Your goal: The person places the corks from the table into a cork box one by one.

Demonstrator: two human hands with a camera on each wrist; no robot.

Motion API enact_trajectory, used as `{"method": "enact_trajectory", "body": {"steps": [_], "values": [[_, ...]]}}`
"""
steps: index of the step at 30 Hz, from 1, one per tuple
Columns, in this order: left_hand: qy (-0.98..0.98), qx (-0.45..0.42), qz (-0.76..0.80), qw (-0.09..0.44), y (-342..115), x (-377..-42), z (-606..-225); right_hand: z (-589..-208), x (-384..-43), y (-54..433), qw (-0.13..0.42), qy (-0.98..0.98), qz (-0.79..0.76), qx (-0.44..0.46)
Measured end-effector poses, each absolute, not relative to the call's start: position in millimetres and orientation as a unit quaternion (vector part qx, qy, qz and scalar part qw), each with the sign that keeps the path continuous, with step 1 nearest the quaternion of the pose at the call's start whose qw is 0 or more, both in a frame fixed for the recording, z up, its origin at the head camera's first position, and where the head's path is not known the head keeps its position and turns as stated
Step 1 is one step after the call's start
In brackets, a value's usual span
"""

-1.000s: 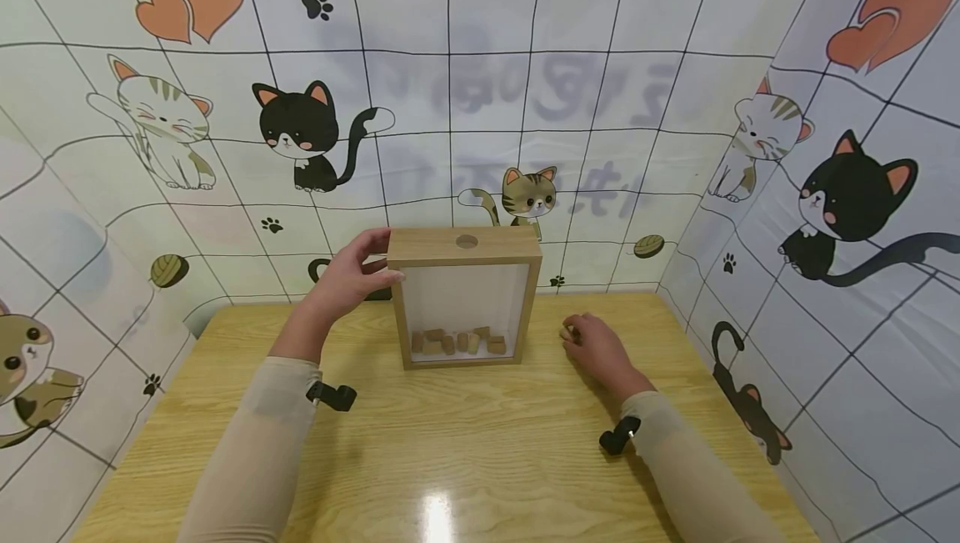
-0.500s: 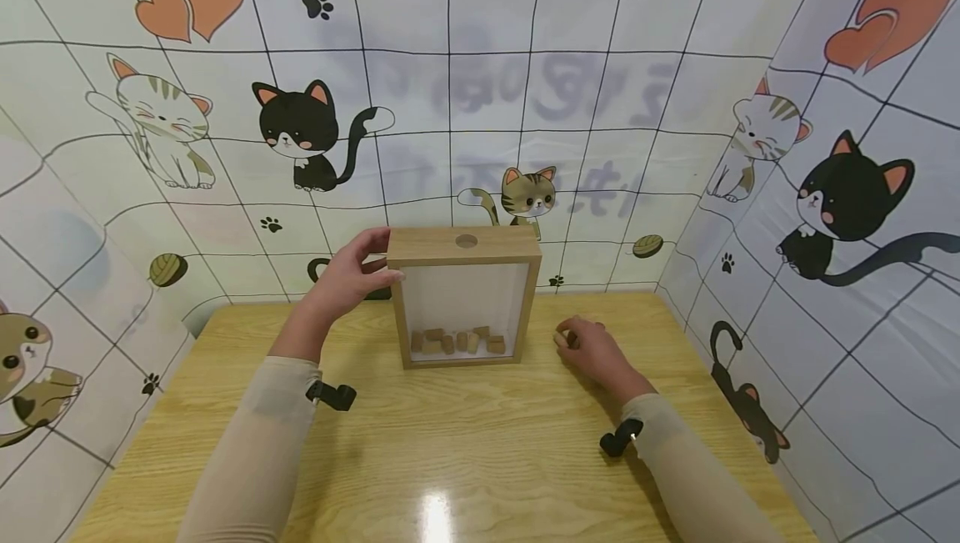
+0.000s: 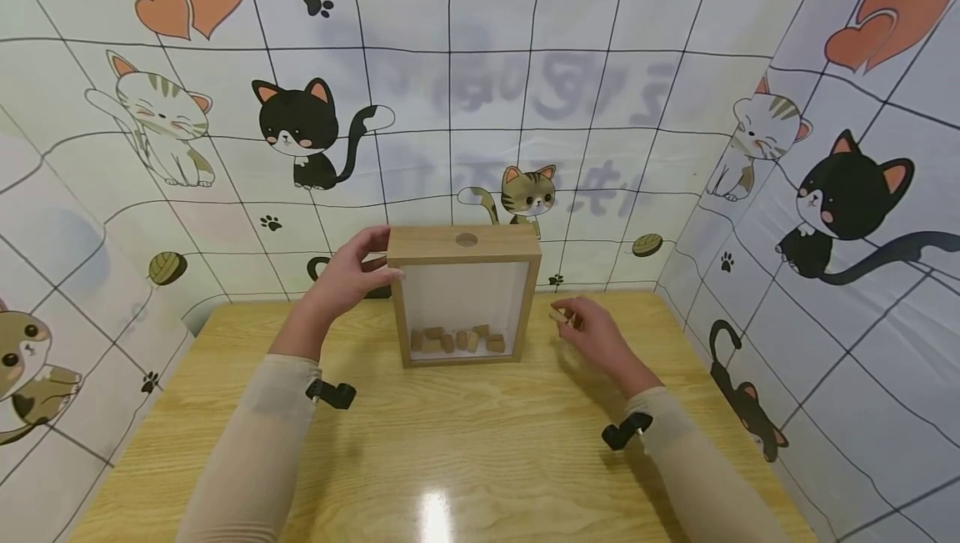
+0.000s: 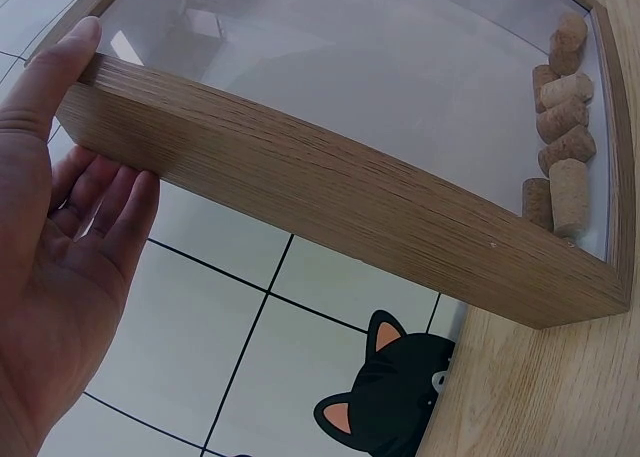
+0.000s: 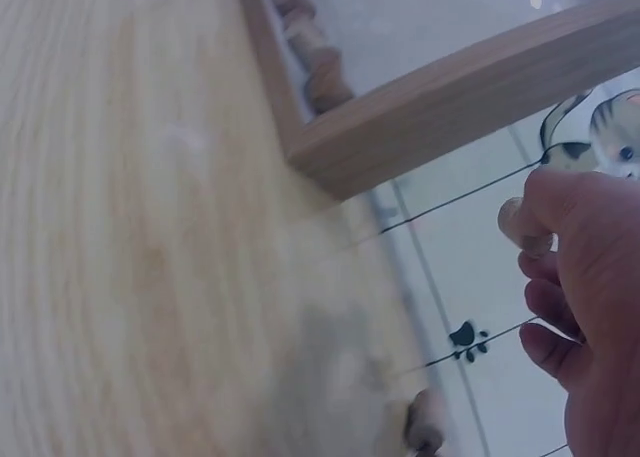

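A wooden-framed shadow box (image 3: 463,251) with a clear front stands upright on the table, a round hole (image 3: 467,239) in its top. Several corks (image 4: 568,192) lie along its bottom inside. My left hand (image 3: 351,274) grips the box's upper left corner, thumb on the front edge and fingers around the side and back. To the right of the box, my right hand (image 3: 597,341) pinches a cork (image 5: 524,227) between thumb and fingertips, raised above the table. Another cork (image 5: 427,422) lies on the table near its back edge; the right hand hides it in the head view.
The wood-grain table (image 3: 450,443) ends against a cat-printed cloth wall (image 3: 420,176) close behind the box. The same cloth rises at both sides. Black wrist cameras (image 3: 332,395) sit on both sleeves.
The right hand has lifted off the tabletop with the pinched cork and come slightly closer to the box. The left hand and the box stay where they were.
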State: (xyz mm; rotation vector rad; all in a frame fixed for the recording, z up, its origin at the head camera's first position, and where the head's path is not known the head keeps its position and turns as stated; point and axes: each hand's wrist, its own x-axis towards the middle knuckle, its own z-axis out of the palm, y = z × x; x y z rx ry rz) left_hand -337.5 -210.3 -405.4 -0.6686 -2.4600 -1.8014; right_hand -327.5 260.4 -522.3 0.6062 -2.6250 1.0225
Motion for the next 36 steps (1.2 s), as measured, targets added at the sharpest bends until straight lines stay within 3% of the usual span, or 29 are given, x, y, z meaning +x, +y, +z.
{"method": "enact_trajectory", "body": {"steps": [36], "values": [[-0.785, -0.222, -0.578, 0.013, -212, -340, -408, -422, -321, 240, 0.212, -0.87, 0.379, 0.234]]}}
